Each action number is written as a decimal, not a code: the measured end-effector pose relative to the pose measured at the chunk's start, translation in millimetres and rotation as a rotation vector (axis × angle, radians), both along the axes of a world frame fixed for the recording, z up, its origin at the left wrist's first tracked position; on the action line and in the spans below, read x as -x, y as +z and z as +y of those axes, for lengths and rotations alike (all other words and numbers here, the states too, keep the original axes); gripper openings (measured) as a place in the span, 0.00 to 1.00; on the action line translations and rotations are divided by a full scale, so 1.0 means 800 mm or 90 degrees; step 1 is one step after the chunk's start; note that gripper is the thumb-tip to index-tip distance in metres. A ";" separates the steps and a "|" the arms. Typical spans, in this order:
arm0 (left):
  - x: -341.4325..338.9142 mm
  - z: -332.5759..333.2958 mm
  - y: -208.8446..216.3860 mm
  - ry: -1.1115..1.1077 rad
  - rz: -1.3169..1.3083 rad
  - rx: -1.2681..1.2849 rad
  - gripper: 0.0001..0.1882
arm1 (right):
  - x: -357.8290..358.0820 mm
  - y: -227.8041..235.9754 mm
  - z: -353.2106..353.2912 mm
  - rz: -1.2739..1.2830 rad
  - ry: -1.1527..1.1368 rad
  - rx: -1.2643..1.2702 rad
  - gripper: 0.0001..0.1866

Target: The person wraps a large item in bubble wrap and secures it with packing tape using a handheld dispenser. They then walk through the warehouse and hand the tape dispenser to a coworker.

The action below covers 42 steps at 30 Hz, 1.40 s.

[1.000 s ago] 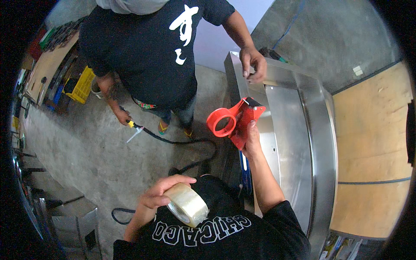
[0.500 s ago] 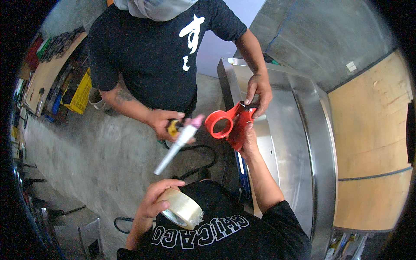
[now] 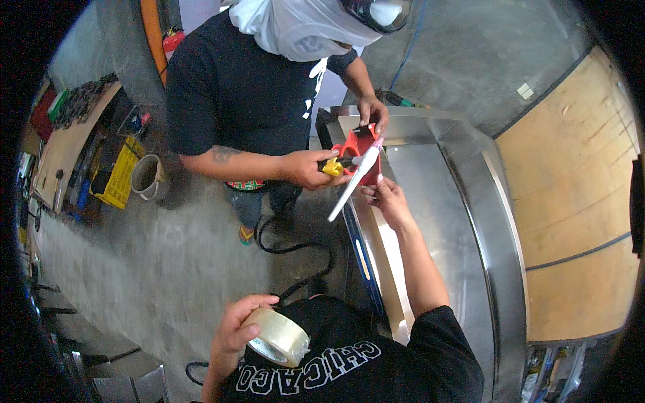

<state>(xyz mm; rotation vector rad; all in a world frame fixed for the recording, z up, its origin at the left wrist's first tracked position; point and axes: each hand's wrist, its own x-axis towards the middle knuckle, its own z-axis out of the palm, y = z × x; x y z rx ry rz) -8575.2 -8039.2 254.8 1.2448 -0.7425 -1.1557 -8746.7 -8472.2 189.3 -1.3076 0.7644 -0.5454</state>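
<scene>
My left hand (image 3: 236, 324) grips a wide roll of clear packing tape (image 3: 285, 334) by its side, in front of my chest. With my right arm stretched forward, my right hand (image 3: 390, 199) pinches the lower end of a red tape dispenser (image 3: 363, 141) over the metal unit's near-left edge. A co-worker facing me has one hand (image 3: 373, 114) on the dispenser's upper end. The co-worker's other hand (image 3: 311, 169) holds a welding torch (image 3: 354, 183) with a yellow-and-black handle, a long white cap and a pink tip. The torch crosses in front of the dispenser and hides part of it.
A large stainless steel unit (image 3: 437, 221) stands on the right, beside a wooden panel (image 3: 578, 201). A black hose (image 3: 295, 249) winds over the concrete floor. At left are a white bucket (image 3: 148, 176), a yellow crate (image 3: 119, 171) and a cluttered workbench (image 3: 80, 138).
The dispenser and my right hand have moved slightly farther away. My right hand's grip now sits at the dispenser's lower end. The co-worker has leaned in, bringing the torch right across the dispenser.
</scene>
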 end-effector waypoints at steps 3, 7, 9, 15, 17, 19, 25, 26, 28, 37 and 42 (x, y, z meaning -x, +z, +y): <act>0.004 0.010 0.022 0.051 0.011 -0.039 0.39 | 0.016 0.002 -0.007 -0.043 -0.138 -0.011 0.27; -0.014 0.033 -0.042 0.082 0.004 0.024 0.39 | 0.069 -0.011 0.018 -0.034 -0.350 -0.031 0.21; -0.011 0.047 -0.089 0.135 0.049 0.037 0.39 | 0.107 -0.033 0.024 -0.033 -0.414 -0.057 0.18; -0.005 0.063 -0.215 0.273 0.220 -0.031 0.33 | 0.206 -0.075 0.025 -0.048 -0.473 -0.032 0.17; -0.004 0.073 -0.258 0.311 0.279 -0.088 0.31 | 0.215 -0.079 0.024 -0.046 -0.457 0.001 0.17; 0.002 0.087 -0.310 0.355 0.354 -0.165 0.30 | 0.214 -0.075 0.021 -0.017 -0.423 0.024 0.18; 0.039 0.072 -0.364 0.472 0.470 -0.201 0.28 | 0.156 -0.039 -0.005 0.034 -0.256 0.152 0.17; 0.042 0.069 -0.364 0.480 0.438 -0.195 0.28 | 0.143 -0.026 -0.016 0.022 -0.271 0.201 0.17; 0.051 0.068 -0.362 0.497 0.377 -0.188 0.28 | 0.115 0.008 -0.031 0.002 -0.297 0.296 0.17; 0.080 0.178 -0.458 0.697 0.397 -0.322 0.24 | 0.046 0.007 0.132 -0.089 0.054 0.428 0.13; 0.105 0.202 -0.474 0.825 0.333 -0.438 0.27 | 0.036 -0.065 0.249 -0.043 0.373 0.396 0.16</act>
